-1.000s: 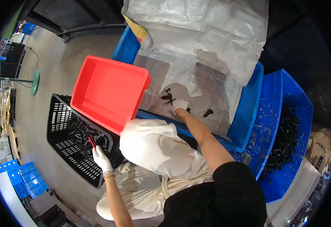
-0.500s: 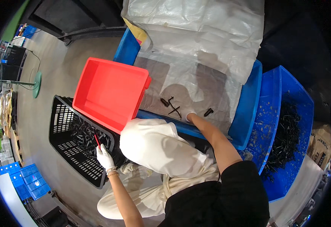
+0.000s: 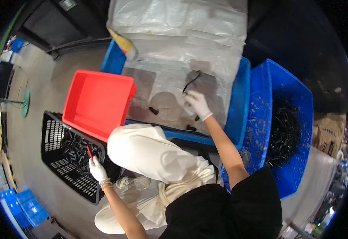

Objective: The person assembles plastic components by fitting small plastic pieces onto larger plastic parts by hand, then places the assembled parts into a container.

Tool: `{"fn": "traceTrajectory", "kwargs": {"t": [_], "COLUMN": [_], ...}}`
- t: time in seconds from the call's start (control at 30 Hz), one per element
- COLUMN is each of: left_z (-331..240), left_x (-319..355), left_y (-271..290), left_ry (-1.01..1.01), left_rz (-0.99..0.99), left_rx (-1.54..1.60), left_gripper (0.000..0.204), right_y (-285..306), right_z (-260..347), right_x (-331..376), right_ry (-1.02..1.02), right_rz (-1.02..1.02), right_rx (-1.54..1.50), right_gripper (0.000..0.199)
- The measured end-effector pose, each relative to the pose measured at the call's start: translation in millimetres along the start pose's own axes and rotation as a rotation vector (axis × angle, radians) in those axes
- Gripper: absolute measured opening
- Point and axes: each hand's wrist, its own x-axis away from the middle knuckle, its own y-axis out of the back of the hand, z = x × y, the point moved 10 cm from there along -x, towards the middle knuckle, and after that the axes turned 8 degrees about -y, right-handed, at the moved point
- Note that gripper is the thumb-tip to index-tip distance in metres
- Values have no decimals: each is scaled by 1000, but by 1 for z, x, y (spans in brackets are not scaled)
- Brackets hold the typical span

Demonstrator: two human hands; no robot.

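My left hand [image 3: 98, 170], in a white glove, is closed around a slim red stick-like tool [image 3: 89, 152] above the black slotted crate [image 3: 55, 137]. My gloved right hand [image 3: 198, 104] pinches a thin, bent black plastic strip [image 3: 190, 82] over the white sheet [image 3: 170, 71] lining a wide blue tub [image 3: 242, 93]. On that sheet lie a short black part [image 3: 153, 110] left of the hand and another black part [image 3: 191, 128] near the front edge. A further dark piece shows partly beside my right wrist.
Between crate and tub sits a red tray [image 3: 96, 103], tilted, beside my knee. Many small black parts [image 3: 76, 145] fill the crate. To the right, a deep blue bin [image 3: 257, 119] holds a heap of thin black scraps [image 3: 281, 135]. Brown paper sacks [image 3: 328, 133] stand beyond it.
My right hand has risen from the tub's front edge, lifting a black strip off the sheet. My left hand still holds the red tool. The whole view has shifted slightly.
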Motion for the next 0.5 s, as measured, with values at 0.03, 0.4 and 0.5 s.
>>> {"fn": "traceTrajectory", "kwargs": {"t": [0.03,0.4,0.5], "left_z": [5,12,13], "left_x": [1,-4,-6], "left_y": [5,-4,-6], "left_ry": [14,-11,15], "left_rz": [-1,31,50], "left_rx": [-30,31,-1], "left_gripper": [48,52,51], "right_y": [33,301,280], "right_z": [39,15,27], "right_x": [10,42,66], "right_ry": [162,160,151], "right_rz": [-151,-631,-883], "right_rx": [-23,-1213,-958], "right_gripper": [19,49,63]}}
